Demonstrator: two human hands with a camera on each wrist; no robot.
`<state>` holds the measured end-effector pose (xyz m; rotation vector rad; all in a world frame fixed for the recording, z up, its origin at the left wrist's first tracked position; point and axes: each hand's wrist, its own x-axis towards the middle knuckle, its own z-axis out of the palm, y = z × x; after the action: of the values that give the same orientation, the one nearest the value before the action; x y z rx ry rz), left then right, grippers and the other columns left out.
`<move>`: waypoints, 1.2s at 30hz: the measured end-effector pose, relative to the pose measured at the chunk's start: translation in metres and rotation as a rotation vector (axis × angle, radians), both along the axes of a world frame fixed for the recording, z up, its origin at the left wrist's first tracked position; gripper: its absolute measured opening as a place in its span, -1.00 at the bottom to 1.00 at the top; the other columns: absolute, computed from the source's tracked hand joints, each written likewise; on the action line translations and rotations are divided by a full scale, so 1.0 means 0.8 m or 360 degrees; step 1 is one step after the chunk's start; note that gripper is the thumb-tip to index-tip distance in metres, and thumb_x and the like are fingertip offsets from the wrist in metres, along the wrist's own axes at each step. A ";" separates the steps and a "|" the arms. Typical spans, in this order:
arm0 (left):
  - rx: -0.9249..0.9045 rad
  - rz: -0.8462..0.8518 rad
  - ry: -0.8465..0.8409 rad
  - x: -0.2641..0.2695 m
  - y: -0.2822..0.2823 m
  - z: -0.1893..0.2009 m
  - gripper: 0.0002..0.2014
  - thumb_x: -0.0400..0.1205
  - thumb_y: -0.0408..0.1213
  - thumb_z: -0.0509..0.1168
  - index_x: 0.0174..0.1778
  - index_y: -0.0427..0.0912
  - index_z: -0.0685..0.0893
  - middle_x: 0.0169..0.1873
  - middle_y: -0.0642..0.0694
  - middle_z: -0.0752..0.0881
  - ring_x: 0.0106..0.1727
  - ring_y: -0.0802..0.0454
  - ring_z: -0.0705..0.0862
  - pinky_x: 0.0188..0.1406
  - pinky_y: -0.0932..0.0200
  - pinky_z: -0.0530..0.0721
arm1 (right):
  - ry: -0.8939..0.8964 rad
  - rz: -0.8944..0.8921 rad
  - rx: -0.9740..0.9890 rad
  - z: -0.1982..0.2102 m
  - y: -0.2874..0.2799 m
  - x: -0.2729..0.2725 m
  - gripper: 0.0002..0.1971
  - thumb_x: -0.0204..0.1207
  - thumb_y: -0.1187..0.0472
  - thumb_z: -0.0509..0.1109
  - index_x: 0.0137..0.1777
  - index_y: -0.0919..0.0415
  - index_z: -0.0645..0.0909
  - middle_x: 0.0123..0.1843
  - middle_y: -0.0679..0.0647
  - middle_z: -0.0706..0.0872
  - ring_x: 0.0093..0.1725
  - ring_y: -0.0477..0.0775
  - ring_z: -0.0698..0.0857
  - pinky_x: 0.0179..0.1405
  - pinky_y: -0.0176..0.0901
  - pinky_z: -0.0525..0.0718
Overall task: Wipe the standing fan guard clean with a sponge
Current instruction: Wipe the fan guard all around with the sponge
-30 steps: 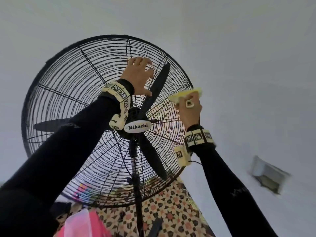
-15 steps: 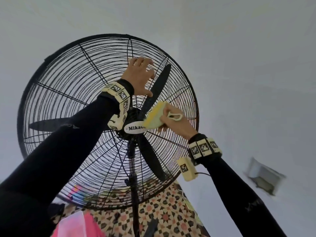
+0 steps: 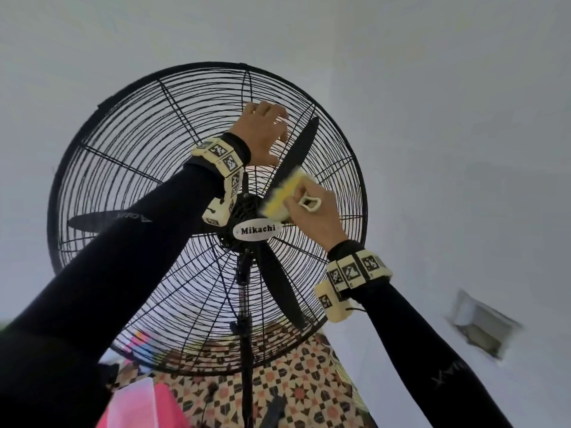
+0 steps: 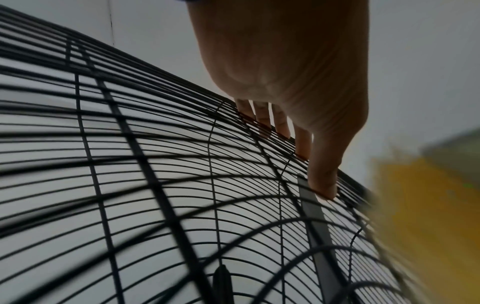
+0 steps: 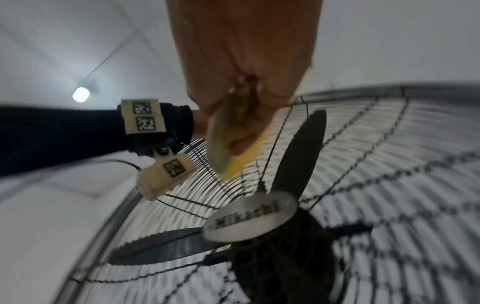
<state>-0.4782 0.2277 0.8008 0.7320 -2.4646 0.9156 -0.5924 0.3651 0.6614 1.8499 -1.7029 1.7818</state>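
My right hand grips the yellow sponge, fingers and thumb curled round it, its face pressed to the fan guard just above the Mikachi badge. The sponge's long axis lies slantwise, running from the badge up toward my left hand and roughly along the dark blade behind the wires. The guard stands in front of and above me, tilted over both hands. My left hand is open — straight fingers spread on the upper wires, steadying the cage — and sits higher and nearer the rim. So the right hand is nearer the hub, and I judge the next stroke must travel outward along the spokes, across the ring wires, with the left bracing against the push.

The left wrist view shows my fingertips actually touching the wires, which the head view only suggests; there the sponge is a yellow blur at the edge. The right wrist view alone shows my thumb clamping the sponge's underside.
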 end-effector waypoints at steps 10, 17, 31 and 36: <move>0.0018 0.0022 0.0004 0.004 0.002 -0.001 -0.49 0.50 0.09 0.52 0.31 -0.05 0.70 0.62 -0.13 0.35 0.62 -0.26 0.29 0.61 -0.31 0.25 | 0.0085 0.0048 0.0001 -0.005 -0.006 0.000 -0.75 0.54 0.34 0.44 -0.25 0.13 0.43 -0.40 -0.03 0.53 -0.46 -0.12 0.49 -0.47 -0.10 0.56; 0.0081 0.0005 0.0025 0.005 0.003 0.002 -0.52 0.49 0.09 0.57 0.28 -0.01 0.73 0.62 -0.07 0.36 0.61 -0.23 0.30 0.61 -0.28 0.26 | 0.0009 0.0111 -0.0029 0.026 -0.003 -0.009 -0.76 0.53 0.38 0.45 -0.25 0.20 0.45 -0.35 -0.03 0.54 -0.41 -0.18 0.51 -0.40 -0.28 0.61; 0.0052 0.0044 0.0008 0.002 0.006 0.009 -0.59 0.53 -0.02 0.56 0.29 0.03 0.77 0.60 -0.05 0.39 0.61 -0.22 0.31 0.59 -0.27 0.25 | 0.0116 -0.0368 0.0333 0.035 -0.013 -0.025 -0.73 0.47 0.23 0.49 -0.38 0.11 0.48 -0.29 0.12 0.75 -0.25 0.10 0.76 -0.20 0.10 0.82; 0.0052 0.0025 0.0026 0.001 0.007 0.008 -0.62 0.53 -0.03 0.56 0.27 0.04 0.77 0.59 -0.05 0.41 0.60 -0.21 0.32 0.58 -0.26 0.26 | 0.0164 0.0081 -0.0050 0.039 -0.009 -0.017 -0.77 0.50 0.40 0.47 -0.29 0.28 0.48 -0.41 -0.03 0.55 -0.48 -0.22 0.49 -0.45 -0.45 0.49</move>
<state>-0.4777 0.2334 0.8068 0.7680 -2.4681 0.8736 -0.6059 0.3579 0.6924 1.9523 -1.5977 1.6885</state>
